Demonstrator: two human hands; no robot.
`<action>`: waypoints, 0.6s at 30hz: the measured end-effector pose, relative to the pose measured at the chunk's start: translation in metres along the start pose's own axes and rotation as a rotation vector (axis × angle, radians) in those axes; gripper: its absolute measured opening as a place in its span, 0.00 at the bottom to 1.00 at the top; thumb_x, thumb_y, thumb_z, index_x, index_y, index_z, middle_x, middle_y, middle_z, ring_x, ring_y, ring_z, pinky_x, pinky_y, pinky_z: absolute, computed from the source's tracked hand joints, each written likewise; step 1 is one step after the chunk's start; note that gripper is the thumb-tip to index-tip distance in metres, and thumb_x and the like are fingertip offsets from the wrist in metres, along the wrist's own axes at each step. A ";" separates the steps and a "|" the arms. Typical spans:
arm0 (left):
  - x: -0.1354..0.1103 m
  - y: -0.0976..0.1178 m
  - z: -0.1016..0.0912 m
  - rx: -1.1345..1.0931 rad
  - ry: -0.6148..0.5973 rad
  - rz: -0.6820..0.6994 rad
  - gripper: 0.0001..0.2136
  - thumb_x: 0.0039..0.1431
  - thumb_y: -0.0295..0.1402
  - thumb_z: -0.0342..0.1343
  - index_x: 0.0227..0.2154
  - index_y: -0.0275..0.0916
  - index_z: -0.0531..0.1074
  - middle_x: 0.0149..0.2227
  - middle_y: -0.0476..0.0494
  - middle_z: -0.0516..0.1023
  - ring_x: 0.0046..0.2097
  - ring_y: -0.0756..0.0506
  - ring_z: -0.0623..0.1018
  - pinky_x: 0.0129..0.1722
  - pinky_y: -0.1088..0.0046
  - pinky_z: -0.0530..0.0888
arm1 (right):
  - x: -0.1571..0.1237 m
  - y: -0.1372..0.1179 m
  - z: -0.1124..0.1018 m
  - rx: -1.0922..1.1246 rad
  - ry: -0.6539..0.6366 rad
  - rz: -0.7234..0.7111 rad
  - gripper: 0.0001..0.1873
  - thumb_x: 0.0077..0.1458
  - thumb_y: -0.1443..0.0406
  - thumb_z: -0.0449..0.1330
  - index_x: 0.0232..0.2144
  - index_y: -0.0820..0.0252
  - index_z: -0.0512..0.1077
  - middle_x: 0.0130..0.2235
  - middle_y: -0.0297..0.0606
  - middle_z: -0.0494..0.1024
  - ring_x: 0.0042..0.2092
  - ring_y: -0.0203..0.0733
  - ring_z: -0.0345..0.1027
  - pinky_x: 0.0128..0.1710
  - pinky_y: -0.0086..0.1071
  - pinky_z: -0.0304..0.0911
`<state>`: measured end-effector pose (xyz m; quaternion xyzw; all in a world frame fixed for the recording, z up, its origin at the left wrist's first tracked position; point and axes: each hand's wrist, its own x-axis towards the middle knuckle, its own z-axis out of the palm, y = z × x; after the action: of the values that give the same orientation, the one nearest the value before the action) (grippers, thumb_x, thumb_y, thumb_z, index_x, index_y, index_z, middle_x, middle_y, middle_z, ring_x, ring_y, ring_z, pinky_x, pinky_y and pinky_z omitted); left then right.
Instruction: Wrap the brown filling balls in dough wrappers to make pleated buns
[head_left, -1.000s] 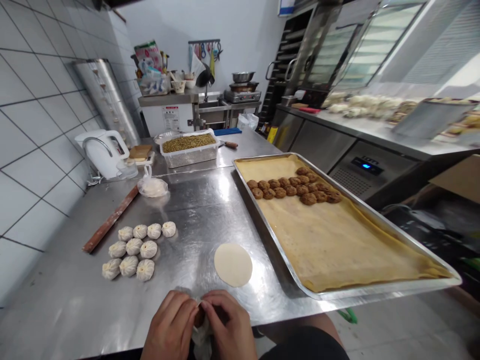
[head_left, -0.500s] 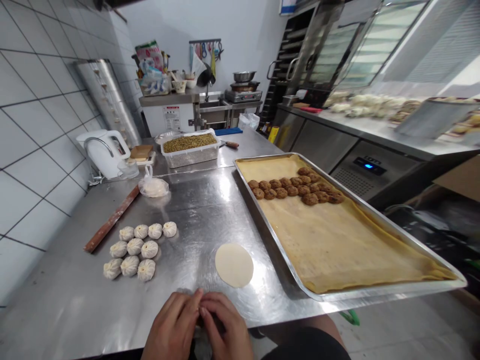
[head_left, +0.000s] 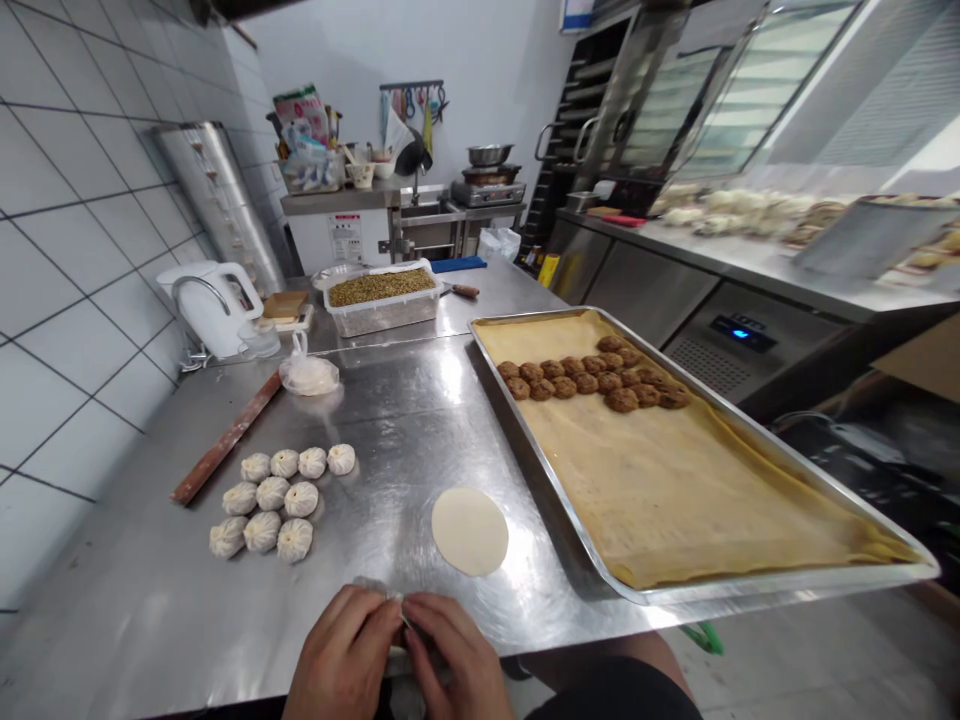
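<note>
At the table's near edge my left hand point(head_left: 341, 645) and my right hand point(head_left: 457, 650) meet, fingertips pinched on a bun point(head_left: 397, 652). Only slips of its pale dough show between the fingers; the rest is hidden. Just beyond my right hand, a round dough wrapper point(head_left: 470, 532) lies flat on the steel. Left of the wrapper, several pleated buns point(head_left: 271, 493) sit in rough rows.
A large metal tray point(head_left: 566, 520) on the right carries several brown filling balls point(head_left: 586, 382) on a yellowish sheet. Leftward lies a floury rolling pin point(head_left: 227, 440), near a tied plastic bag of pale stuff point(head_left: 309, 377). Behind stands a tub of greenish-brown filling point(head_left: 384, 305).
My fingertips have shifted slightly at the pinch, and more pale dough shows between them. The wrapper, pleated buns and tray stay where they were.
</note>
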<state>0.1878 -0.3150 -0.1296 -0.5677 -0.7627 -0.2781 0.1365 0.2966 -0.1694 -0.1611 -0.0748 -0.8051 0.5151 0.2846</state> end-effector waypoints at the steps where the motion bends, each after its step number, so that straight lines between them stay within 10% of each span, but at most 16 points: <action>1: 0.000 0.001 0.000 0.005 0.033 0.002 0.10 0.69 0.22 0.50 0.45 0.37 0.75 0.35 0.43 0.77 0.36 0.46 0.77 0.38 0.69 0.78 | 0.000 0.001 0.000 -0.001 0.024 0.042 0.09 0.66 0.64 0.61 0.44 0.55 0.82 0.46 0.46 0.84 0.47 0.49 0.81 0.48 0.37 0.78; 5: 0.003 0.004 0.000 0.018 0.087 -0.001 0.09 0.69 0.21 0.50 0.44 0.36 0.75 0.34 0.43 0.77 0.36 0.45 0.78 0.40 0.68 0.79 | 0.007 -0.004 0.001 0.063 0.041 0.241 0.11 0.68 0.63 0.60 0.33 0.56 0.80 0.38 0.42 0.83 0.41 0.46 0.80 0.42 0.34 0.77; 12: 0.002 0.003 0.000 0.002 0.008 -0.038 0.10 0.70 0.22 0.50 0.46 0.38 0.75 0.34 0.44 0.76 0.35 0.46 0.76 0.35 0.70 0.77 | -0.003 0.002 -0.002 -0.010 -0.048 -0.033 0.16 0.66 0.71 0.57 0.52 0.54 0.78 0.51 0.47 0.82 0.51 0.48 0.79 0.52 0.38 0.76; 18: 0.004 0.007 0.004 -0.069 0.077 -0.078 0.09 0.68 0.20 0.51 0.41 0.39 0.74 0.34 0.44 0.76 0.37 0.45 0.77 0.38 0.68 0.76 | 0.004 -0.003 -0.005 0.102 -0.103 0.293 0.10 0.69 0.64 0.57 0.38 0.55 0.79 0.38 0.40 0.82 0.40 0.45 0.78 0.42 0.34 0.75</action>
<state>0.1932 -0.3081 -0.1293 -0.5307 -0.7685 -0.3310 0.1349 0.2965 -0.1655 -0.1551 -0.1501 -0.7718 0.5945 0.1683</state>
